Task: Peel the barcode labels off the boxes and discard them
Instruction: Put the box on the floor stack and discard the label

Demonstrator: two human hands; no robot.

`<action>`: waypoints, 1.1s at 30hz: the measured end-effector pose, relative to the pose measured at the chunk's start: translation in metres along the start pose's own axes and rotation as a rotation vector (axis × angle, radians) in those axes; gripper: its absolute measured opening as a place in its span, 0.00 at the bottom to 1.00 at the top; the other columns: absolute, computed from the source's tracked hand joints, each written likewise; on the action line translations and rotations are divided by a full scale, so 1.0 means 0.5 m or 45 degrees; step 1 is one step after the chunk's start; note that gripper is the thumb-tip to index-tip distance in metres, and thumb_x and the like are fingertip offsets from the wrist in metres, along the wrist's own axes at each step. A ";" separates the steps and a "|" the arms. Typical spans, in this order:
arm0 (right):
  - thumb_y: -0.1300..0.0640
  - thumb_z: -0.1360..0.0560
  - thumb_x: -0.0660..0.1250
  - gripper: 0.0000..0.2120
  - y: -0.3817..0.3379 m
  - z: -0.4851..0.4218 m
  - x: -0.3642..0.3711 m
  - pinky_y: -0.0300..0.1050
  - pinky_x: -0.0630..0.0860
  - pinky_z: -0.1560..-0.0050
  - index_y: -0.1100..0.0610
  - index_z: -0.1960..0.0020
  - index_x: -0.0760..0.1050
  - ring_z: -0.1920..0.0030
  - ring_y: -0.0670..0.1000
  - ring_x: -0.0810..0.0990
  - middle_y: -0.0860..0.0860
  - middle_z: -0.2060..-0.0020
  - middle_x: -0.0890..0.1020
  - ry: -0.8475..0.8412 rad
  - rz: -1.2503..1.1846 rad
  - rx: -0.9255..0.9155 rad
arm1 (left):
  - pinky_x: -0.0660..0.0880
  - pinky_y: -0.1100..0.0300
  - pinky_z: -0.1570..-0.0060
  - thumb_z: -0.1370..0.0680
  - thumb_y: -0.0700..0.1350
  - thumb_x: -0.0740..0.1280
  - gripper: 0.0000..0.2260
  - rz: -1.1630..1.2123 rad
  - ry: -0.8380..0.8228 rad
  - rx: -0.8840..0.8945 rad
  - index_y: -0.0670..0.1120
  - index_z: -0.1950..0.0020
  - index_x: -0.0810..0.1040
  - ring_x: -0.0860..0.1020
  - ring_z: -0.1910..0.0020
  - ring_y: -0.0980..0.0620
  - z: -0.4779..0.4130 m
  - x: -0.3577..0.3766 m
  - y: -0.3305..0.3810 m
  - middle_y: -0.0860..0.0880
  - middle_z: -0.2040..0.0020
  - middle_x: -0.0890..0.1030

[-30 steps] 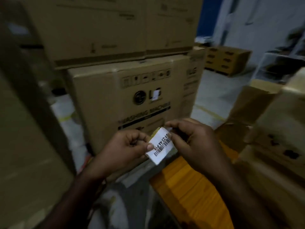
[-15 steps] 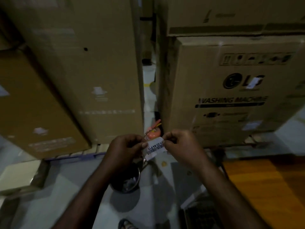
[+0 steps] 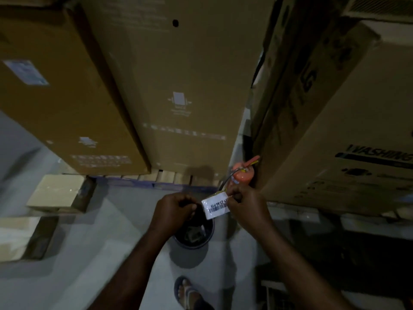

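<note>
released by the left hand (image 3: 176, 209) since half a second ago, the white rectangular barcode label (image 3: 215, 205) now hangs from the right hand (image 3: 245, 206) alone. left fingers are curled into a fist, just apart from the label, holding nothing visible. the label sits over the dark round bin (image 3: 192, 245); right thumb and finger pinch its right end, near the orange fire extinguisher (image 3: 244, 175).

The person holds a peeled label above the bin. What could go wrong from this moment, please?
1. Only the right hand pinches the barcode label. If its back is still sticky, it may cling to the fingers instead of dropping.
2. The label hangs near the edge of the bin, not over its middle, so it might fall on the floor beside the fire extinguisher.
</note>
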State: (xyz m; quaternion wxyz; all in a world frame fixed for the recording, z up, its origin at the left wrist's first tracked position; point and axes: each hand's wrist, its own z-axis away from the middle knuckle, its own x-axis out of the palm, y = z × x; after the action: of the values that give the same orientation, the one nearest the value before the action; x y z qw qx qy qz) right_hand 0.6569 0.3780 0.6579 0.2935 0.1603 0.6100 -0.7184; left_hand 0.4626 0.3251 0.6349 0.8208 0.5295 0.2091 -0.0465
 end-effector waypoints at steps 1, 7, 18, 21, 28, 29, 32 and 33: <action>0.67 0.30 0.67 0.10 0.009 -0.023 0.027 0.39 0.70 0.64 0.52 0.59 0.76 0.66 0.46 0.78 0.47 0.67 0.79 0.007 0.022 0.025 | 0.83 0.45 0.53 0.27 0.37 0.75 0.16 -0.022 0.015 -0.038 0.58 0.67 0.82 0.85 0.63 0.46 -0.022 -0.007 -0.020 0.46 0.65 0.86; 0.65 0.27 0.65 0.09 0.082 -0.134 0.195 0.40 0.68 0.58 0.51 0.58 0.78 0.51 0.57 0.81 0.56 0.54 0.84 -0.201 0.304 0.168 | 0.80 0.58 0.55 0.25 0.39 0.73 0.03 -0.191 -0.012 -0.184 0.42 0.53 0.85 0.79 0.68 0.52 -0.131 -0.004 -0.146 0.43 0.63 0.84; 0.63 0.23 0.62 0.13 0.373 -0.313 0.507 0.49 0.75 0.41 0.62 0.40 0.78 0.41 0.60 0.79 0.60 0.43 0.81 -0.664 0.870 0.125 | 0.74 0.59 0.47 0.23 0.46 0.69 0.06 -0.310 -0.120 -0.593 0.46 0.54 0.84 0.82 0.48 0.45 -0.278 0.096 -0.488 0.45 0.50 0.86; 0.62 0.23 0.63 0.12 0.440 -0.351 0.570 0.47 0.77 0.43 0.63 0.41 0.77 0.41 0.59 0.80 0.60 0.44 0.82 -0.701 0.954 0.089 | 0.76 0.59 0.49 0.22 0.44 0.66 0.09 -0.279 -0.133 -0.725 0.44 0.47 0.84 0.82 0.47 0.45 -0.306 0.119 -0.548 0.45 0.49 0.85; 0.62 0.21 0.59 0.12 0.523 -0.393 0.655 0.45 0.76 0.48 0.63 0.40 0.76 0.43 0.58 0.81 0.59 0.44 0.82 -0.834 1.068 0.105 | 0.77 0.51 0.45 0.21 0.49 0.63 0.13 -0.484 -0.238 -0.753 0.42 0.49 0.83 0.82 0.51 0.44 -0.359 0.140 -0.631 0.44 0.53 0.85; 0.63 0.22 0.60 0.13 0.528 -0.393 0.662 0.46 0.75 0.47 0.62 0.40 0.77 0.43 0.59 0.81 0.59 0.45 0.82 -0.859 1.033 0.118 | 0.77 0.50 0.45 0.21 0.49 0.63 0.13 -0.476 -0.245 -0.766 0.42 0.49 0.82 0.83 0.51 0.44 -0.363 0.142 -0.634 0.43 0.52 0.85; 0.65 0.22 0.60 0.14 0.524 -0.389 0.678 0.46 0.73 0.41 0.62 0.40 0.79 0.40 0.59 0.79 0.59 0.43 0.82 -0.971 0.968 0.097 | 0.78 0.50 0.44 0.22 0.49 0.65 0.11 -0.387 -0.222 -0.808 0.43 0.49 0.83 0.83 0.51 0.45 -0.369 0.143 -0.641 0.45 0.51 0.85; 0.65 0.22 0.60 0.14 0.514 -0.386 0.679 0.47 0.73 0.42 0.62 0.41 0.80 0.41 0.60 0.79 0.60 0.43 0.82 -1.015 0.972 0.091 | 0.78 0.51 0.44 0.22 0.49 0.66 0.10 -0.347 -0.202 -0.830 0.45 0.50 0.83 0.83 0.51 0.46 -0.371 0.139 -0.641 0.46 0.51 0.85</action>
State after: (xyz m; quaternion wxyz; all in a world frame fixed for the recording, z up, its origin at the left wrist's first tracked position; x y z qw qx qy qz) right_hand 0.5272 0.4668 0.2178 0.7356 0.0956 0.3254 -0.5864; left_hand 0.3758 0.3607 0.2696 0.9465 0.2018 0.2174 -0.1274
